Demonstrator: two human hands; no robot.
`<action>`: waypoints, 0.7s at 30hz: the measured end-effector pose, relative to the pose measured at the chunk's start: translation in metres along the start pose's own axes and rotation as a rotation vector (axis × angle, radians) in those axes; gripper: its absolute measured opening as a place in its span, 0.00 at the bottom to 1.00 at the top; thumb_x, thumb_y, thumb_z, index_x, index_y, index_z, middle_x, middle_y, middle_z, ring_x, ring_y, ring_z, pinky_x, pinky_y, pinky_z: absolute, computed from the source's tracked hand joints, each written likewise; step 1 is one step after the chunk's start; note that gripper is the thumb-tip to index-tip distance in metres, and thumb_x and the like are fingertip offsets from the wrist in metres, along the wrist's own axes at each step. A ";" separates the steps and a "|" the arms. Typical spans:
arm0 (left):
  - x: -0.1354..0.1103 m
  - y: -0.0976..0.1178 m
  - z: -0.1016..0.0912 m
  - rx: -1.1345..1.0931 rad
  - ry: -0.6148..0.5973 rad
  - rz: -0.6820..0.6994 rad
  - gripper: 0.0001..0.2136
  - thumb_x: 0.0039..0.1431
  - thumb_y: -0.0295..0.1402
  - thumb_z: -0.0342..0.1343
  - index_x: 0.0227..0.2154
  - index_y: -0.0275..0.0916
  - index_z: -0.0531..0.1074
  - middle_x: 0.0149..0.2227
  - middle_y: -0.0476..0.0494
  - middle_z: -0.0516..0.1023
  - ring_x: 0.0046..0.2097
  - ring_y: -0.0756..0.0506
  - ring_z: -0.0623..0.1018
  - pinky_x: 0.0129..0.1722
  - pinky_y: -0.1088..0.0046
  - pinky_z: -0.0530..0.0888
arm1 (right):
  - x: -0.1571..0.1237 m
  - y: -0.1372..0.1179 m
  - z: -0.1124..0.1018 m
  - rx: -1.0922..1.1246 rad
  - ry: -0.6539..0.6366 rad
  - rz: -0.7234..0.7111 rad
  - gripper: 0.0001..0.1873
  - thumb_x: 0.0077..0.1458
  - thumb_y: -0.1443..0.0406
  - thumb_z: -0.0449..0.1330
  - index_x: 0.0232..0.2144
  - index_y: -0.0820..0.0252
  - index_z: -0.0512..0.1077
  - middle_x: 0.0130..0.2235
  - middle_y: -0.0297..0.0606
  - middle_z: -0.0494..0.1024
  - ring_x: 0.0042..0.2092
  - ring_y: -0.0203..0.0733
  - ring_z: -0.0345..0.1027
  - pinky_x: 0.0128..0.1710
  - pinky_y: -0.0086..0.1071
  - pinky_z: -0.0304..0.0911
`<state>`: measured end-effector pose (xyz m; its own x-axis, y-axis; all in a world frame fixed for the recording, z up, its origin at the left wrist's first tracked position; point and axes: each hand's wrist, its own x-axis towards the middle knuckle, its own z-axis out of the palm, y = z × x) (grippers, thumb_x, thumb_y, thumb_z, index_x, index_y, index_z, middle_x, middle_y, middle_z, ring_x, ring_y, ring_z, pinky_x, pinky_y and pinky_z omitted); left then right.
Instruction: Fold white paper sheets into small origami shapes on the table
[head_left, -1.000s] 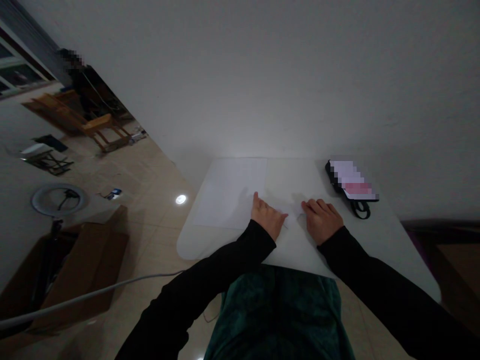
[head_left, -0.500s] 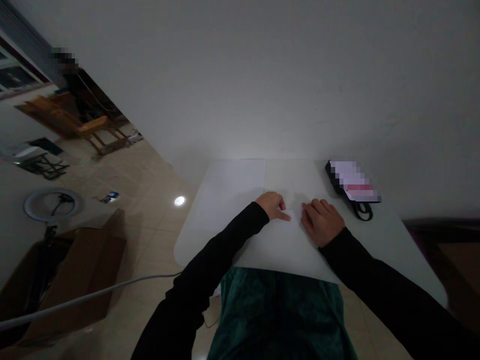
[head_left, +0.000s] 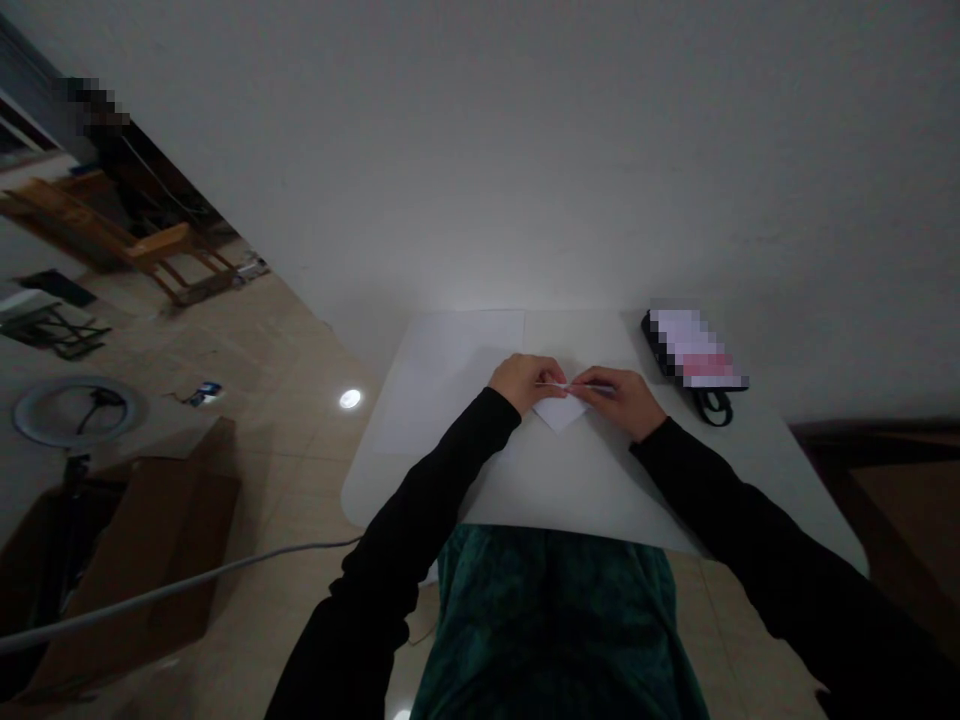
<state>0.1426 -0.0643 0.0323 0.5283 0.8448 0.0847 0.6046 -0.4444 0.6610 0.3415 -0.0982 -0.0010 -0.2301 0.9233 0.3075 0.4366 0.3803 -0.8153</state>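
Left hand [head_left: 525,382] and right hand [head_left: 626,402] are sitting closer than before, each pinching the paper [head_left: 559,414] between thumb and fingers over the table [head_left: 562,490], right of the sheet [head_left: 442,385]; this two-sided grip is probably keeping the edges aligned.

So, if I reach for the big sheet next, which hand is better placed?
Probably your left hand: it's right by the big sheet, while your right hand is farther off. Both seem to be pinching the small paper, though, so the left would have to let go first.
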 end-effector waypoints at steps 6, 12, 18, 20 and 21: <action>0.003 -0.012 -0.014 -0.039 0.153 0.083 0.07 0.55 0.37 0.61 0.32 0.40 0.81 0.33 0.45 0.82 0.37 0.47 0.79 0.40 0.72 0.72 | 0.013 -0.014 0.003 0.052 0.136 0.073 0.15 0.48 0.52 0.65 0.27 0.56 0.81 0.30 0.38 0.83 0.33 0.46 0.75 0.38 0.38 0.67; 0.006 -0.036 -0.024 -0.114 0.217 0.004 0.06 0.51 0.36 0.63 0.28 0.39 0.81 0.30 0.46 0.82 0.31 0.48 0.77 0.35 0.72 0.70 | 0.013 0.001 0.002 0.221 0.100 0.214 0.17 0.42 0.51 0.68 0.25 0.60 0.82 0.22 0.37 0.80 0.25 0.43 0.73 0.29 0.36 0.68; 0.014 -0.052 -0.031 -0.536 0.481 -0.098 0.10 0.50 0.39 0.63 0.25 0.35 0.77 0.23 0.47 0.78 0.26 0.51 0.73 0.32 0.73 0.71 | 0.012 0.009 0.000 0.475 0.191 0.365 0.20 0.39 0.52 0.71 0.28 0.63 0.81 0.21 0.37 0.79 0.20 0.36 0.68 0.22 0.32 0.65; 0.016 -0.050 -0.030 -0.622 0.611 -0.129 0.12 0.52 0.41 0.62 0.27 0.35 0.76 0.25 0.46 0.79 0.29 0.51 0.75 0.34 0.73 0.72 | 0.012 0.008 0.000 0.536 0.266 0.406 0.19 0.38 0.53 0.72 0.29 0.63 0.81 0.20 0.37 0.78 0.19 0.35 0.67 0.21 0.31 0.63; 0.017 -0.048 -0.028 -0.662 0.634 -0.137 0.12 0.53 0.42 0.61 0.30 0.36 0.76 0.29 0.45 0.80 0.31 0.51 0.76 0.35 0.73 0.73 | 0.012 0.007 0.001 0.575 0.304 0.425 0.19 0.37 0.54 0.72 0.28 0.62 0.81 0.20 0.37 0.78 0.20 0.36 0.68 0.20 0.31 0.62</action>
<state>0.1058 -0.0203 0.0230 -0.0653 0.9691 0.2377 0.0712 -0.2331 0.9699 0.3410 -0.0845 -0.0037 0.1411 0.9894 -0.0351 -0.1054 -0.0203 -0.9942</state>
